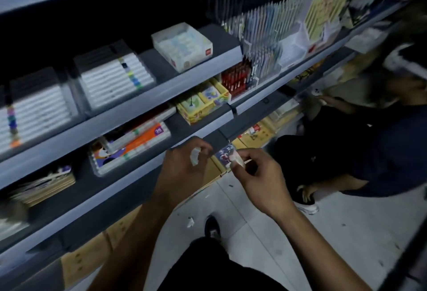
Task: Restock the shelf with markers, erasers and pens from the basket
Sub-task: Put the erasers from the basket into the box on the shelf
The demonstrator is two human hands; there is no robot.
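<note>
**Both hands full, hovering at the shelf lip**

Landmark here is the marker tray (pixel 129 149), the clear one with the orange pack, on the lower shelf (pixel 129 175).

Left hand (pixel 184 170) sits just right of that tray, over the shelf's front edge, fingers curled round a small pale item (pixel 195 156). Too blurry to say for sure, my guess is an eraser. Right hand (pixel 256 175) is further right of the tray, out over the floor (pixel 288 244), pinching a small printed pack (pixel 227 155). No basket in view.

If I'm reading it right, the step is sorting these two and placing them. I'd free one hand first, then slide each piece in low and flat, since the shelf above overhangs and leaves only a shallow gap.

Room: the strip right of the tray looks bare, so that's the easy slot. Up and right of the tray there's a yellow box (pixel 203 105) near its own shelf's edge, don't bump it. Another person (pixel 369 147) crouches far right of the tray, so swinging wide that way is tight.
</note>
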